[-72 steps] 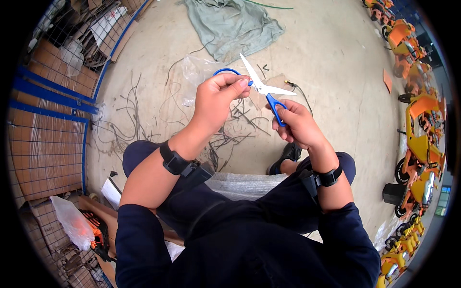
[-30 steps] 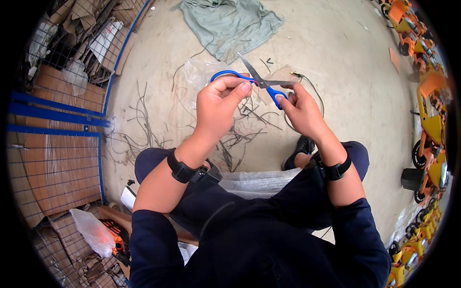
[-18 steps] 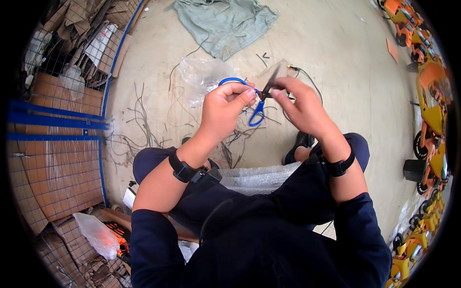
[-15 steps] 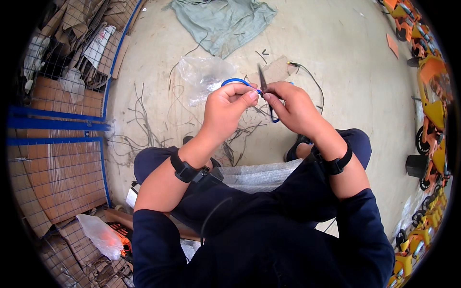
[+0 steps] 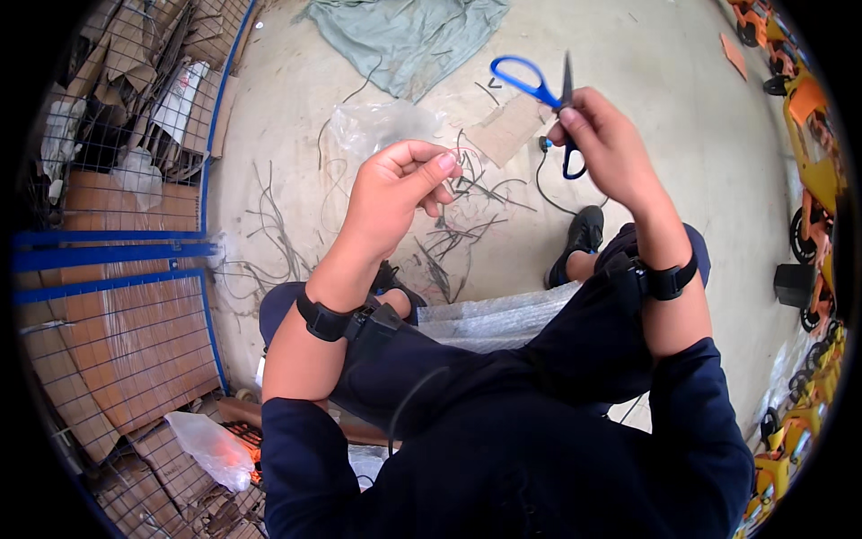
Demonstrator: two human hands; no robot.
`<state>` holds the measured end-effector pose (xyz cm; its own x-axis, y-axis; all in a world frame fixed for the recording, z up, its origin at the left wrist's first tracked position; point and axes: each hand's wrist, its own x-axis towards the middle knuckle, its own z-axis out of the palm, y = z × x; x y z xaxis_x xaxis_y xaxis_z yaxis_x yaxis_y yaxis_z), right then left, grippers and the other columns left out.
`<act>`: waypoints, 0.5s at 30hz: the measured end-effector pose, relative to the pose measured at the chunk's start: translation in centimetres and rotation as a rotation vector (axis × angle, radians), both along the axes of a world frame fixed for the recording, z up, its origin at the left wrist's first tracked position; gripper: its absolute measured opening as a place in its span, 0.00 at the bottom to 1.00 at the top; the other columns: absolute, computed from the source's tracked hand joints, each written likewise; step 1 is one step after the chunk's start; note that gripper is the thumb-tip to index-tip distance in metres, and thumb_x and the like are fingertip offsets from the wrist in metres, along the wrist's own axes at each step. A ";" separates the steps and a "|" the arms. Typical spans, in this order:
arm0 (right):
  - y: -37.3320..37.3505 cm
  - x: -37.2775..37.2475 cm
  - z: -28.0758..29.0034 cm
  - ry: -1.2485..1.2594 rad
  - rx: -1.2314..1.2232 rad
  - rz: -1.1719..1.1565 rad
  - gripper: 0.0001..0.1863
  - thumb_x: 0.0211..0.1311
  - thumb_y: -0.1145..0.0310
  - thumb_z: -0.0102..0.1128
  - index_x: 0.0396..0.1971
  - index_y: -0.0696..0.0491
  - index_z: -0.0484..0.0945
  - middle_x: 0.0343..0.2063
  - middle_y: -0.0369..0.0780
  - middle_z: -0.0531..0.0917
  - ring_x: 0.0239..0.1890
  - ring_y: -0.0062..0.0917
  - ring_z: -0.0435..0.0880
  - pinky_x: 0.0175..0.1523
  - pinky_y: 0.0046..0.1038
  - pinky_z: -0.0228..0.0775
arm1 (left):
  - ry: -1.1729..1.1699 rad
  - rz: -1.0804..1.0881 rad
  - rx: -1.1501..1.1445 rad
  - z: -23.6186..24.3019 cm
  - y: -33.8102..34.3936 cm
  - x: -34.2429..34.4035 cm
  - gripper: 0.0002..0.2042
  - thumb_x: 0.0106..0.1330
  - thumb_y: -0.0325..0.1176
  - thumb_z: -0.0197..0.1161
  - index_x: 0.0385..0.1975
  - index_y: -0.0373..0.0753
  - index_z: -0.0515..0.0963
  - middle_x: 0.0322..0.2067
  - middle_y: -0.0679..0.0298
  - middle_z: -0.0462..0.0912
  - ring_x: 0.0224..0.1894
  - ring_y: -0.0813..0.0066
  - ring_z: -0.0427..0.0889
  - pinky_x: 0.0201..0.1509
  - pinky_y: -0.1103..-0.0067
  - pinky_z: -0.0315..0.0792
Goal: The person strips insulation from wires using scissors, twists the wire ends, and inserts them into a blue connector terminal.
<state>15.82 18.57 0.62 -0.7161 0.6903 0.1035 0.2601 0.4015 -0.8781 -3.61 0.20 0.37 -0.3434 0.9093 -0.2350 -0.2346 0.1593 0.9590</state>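
My right hand (image 5: 611, 148) grips a pair of scissors (image 5: 543, 92) with blue handles around the pivot. The dark blades point away from me, and the handle loops stick out on both sides of the fingers. Lower and to the left, my left hand (image 5: 391, 189) is closed in a pinch, thumb against the fingertips. Whatever lies between those fingertips is too small to make out. Below the hands, many short cut wires (image 5: 489, 190) are scattered over the floor. A black cable (image 5: 541, 184) with a plug-like end lies beneath the scissors.
A flat cardboard piece (image 5: 507, 130) and a clear plastic bag (image 5: 377, 126) lie ahead, with a green cloth (image 5: 409, 40) beyond. Blue-framed mesh cages (image 5: 117, 242) hold cardboard on the left. Yellow and orange wheeled machines (image 5: 813, 189) line the right. Bubble wrap (image 5: 498, 319) lies between my legs.
My right hand has carried the scissors up and to the right, away from my left hand. My left hand has shifted slightly left. The hands were together before.
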 end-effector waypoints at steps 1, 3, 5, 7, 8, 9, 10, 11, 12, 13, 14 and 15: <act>-0.1 0.1 0.7 0.101 -0.195 0.068 0.09 0.68 0.68 0.46 0.37 0.58 0.72 0.24 0.39 0.81 0.29 0.22 0.79 0.38 0.24 0.70 | -0.041 -0.013 -0.014 0.1 -0.1 0.0 0.11 0.65 0.33 0.61 0.42 0.34 0.78 0.33 0.63 0.82 0.27 0.82 0.77 0.29 0.85 0.70; -1.2 0.3 1.6 0.257 -0.507 0.228 0.12 0.70 0.65 0.45 0.36 0.59 0.73 0.20 0.37 0.78 0.27 0.19 0.77 0.37 0.20 0.68 | -0.121 -0.034 -0.041 0.3 -0.2 0.4 0.12 0.65 0.33 0.61 0.44 0.33 0.77 0.33 0.64 0.82 0.27 0.82 0.76 0.28 0.86 0.70; -2.7 0.4 2.2 0.127 -0.517 0.359 0.13 0.70 0.63 0.46 0.33 0.57 0.74 0.17 0.34 0.77 0.22 0.16 0.75 0.31 0.19 0.66 | -0.204 -0.055 0.018 0.3 -0.3 0.9 0.12 0.65 0.34 0.61 0.42 0.33 0.78 0.33 0.63 0.82 0.27 0.82 0.77 0.28 0.86 0.70; -4.6 0.2 2.1 -0.014 -0.482 0.444 0.14 0.70 0.62 0.46 0.30 0.56 0.74 0.16 0.33 0.76 0.20 0.15 0.74 0.27 0.19 0.65 | -0.243 -0.064 0.002 1.1 -0.5 1.7 0.11 0.65 0.32 0.60 0.42 0.32 0.78 0.34 0.63 0.82 0.28 0.84 0.77 0.29 0.87 0.70; -5.3 0.0 2.1 -0.051 -0.444 0.485 0.15 0.70 0.62 0.47 0.28 0.56 0.74 0.15 0.32 0.76 0.19 0.15 0.73 0.26 0.19 0.64 | -0.257 -0.068 -0.009 1.0 -0.6 2.0 0.12 0.65 0.32 0.60 0.44 0.32 0.77 0.34 0.64 0.82 0.29 0.83 0.78 0.30 0.87 0.71; -5.8 -0.2 2.3 -0.106 -0.396 0.497 0.16 0.70 0.62 0.47 0.25 0.57 0.73 0.13 0.34 0.74 0.17 0.16 0.71 0.25 0.21 0.64 | -0.271 -0.073 -0.019 0.9 -0.7 2.2 0.13 0.65 0.33 0.61 0.45 0.32 0.77 0.34 0.64 0.82 0.30 0.83 0.78 0.32 0.87 0.72; -6.1 -0.4 2.2 -0.116 -0.380 0.502 0.16 0.70 0.62 0.47 0.25 0.57 0.73 0.12 0.34 0.73 0.17 0.17 0.71 0.25 0.22 0.64 | -0.284 -0.078 -0.029 0.7 -0.8 2.3 0.15 0.64 0.33 0.61 0.47 0.32 0.76 0.33 0.64 0.82 0.31 0.82 0.79 0.33 0.86 0.72; -6.3 -0.6 2.1 -0.127 -0.361 0.507 0.17 0.70 0.62 0.47 0.24 0.57 0.73 0.12 0.35 0.73 0.16 0.17 0.71 0.25 0.22 0.64 | -0.287 -0.153 0.023 0.3 -1.0 1.9 0.14 0.65 0.32 0.60 0.46 0.31 0.76 0.35 0.64 0.82 0.35 0.82 0.80 0.37 0.86 0.73; -6.4 -0.7 1.9 -0.139 -0.343 0.512 0.17 0.70 0.62 0.47 0.24 0.57 0.73 0.11 0.35 0.72 0.16 0.18 0.71 0.25 0.23 0.64 | -0.268 -0.147 0.013 0.3 -1.0 2.0 0.14 0.65 0.32 0.60 0.46 0.31 0.76 0.35 0.64 0.82 0.36 0.81 0.80 0.37 0.87 0.73; -6.5 -0.7 1.8 -0.125 -0.327 0.504 0.18 0.70 0.62 0.48 0.23 0.58 0.73 0.10 0.35 0.72 0.15 0.19 0.70 0.25 0.24 0.64 | -0.249 -0.141 0.002 0.3 -1.0 2.2 0.13 0.65 0.32 0.60 0.46 0.31 0.77 0.35 0.64 0.82 0.36 0.81 0.80 0.38 0.87 0.73; -6.4 -0.8 1.6 -0.125 -0.331 0.493 0.18 0.70 0.62 0.48 0.23 0.58 0.73 0.10 0.36 0.72 0.15 0.18 0.70 0.24 0.24 0.63 | -0.232 -0.135 -0.004 0.2 -0.9 2.3 0.13 0.65 0.31 0.59 0.46 0.31 0.77 0.35 0.63 0.82 0.37 0.81 0.81 0.39 0.87 0.73; -6.3 -0.8 1.3 -0.124 -0.335 0.483 0.18 0.70 0.62 0.48 0.23 0.58 0.73 0.10 0.36 0.71 0.15 0.18 0.69 0.24 0.24 0.63 | -0.237 -0.144 -0.005 0.1 -0.9 2.3 0.13 0.65 0.31 0.59 0.46 0.31 0.77 0.35 0.63 0.82 0.36 0.80 0.81 0.39 0.87 0.73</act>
